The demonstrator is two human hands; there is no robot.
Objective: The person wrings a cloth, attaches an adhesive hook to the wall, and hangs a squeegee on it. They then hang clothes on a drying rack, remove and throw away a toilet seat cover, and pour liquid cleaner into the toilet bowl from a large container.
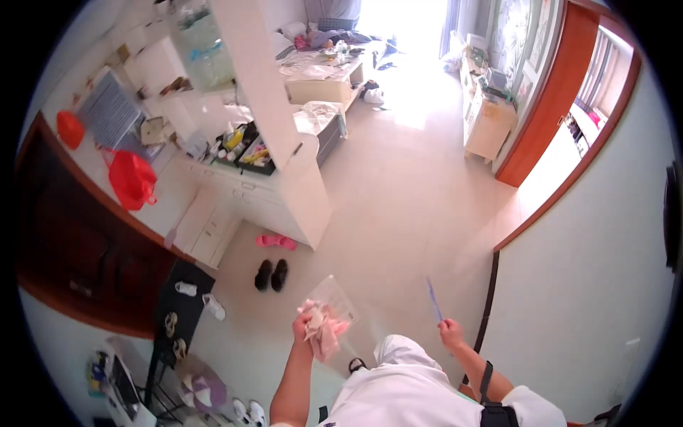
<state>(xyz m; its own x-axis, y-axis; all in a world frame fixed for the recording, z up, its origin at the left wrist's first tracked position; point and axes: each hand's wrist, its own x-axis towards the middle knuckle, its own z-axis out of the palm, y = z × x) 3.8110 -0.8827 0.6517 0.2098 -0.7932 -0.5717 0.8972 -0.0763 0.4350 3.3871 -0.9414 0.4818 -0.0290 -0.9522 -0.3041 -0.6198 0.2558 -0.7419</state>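
Note:
My left hand is closed around a crumpled pink-and-white bundle, soft like cloth or tissue. A flat see-through plastic sheet or bag sticks up behind the bundle; whether the two are joined I cannot tell. Over on the other side, my right hand grips the lower end of a thin blue stick-like thing, which points up and away from me. Its exact kind is too small to make out. Both hands are held out in front of my body, well apart, above the tiled floor.
Pink slippers and black shoes lie ahead on the left, near a white cabinet. More shoes rest on a dark mat by the brown door. To the right are a wall and an orange-brown doorway.

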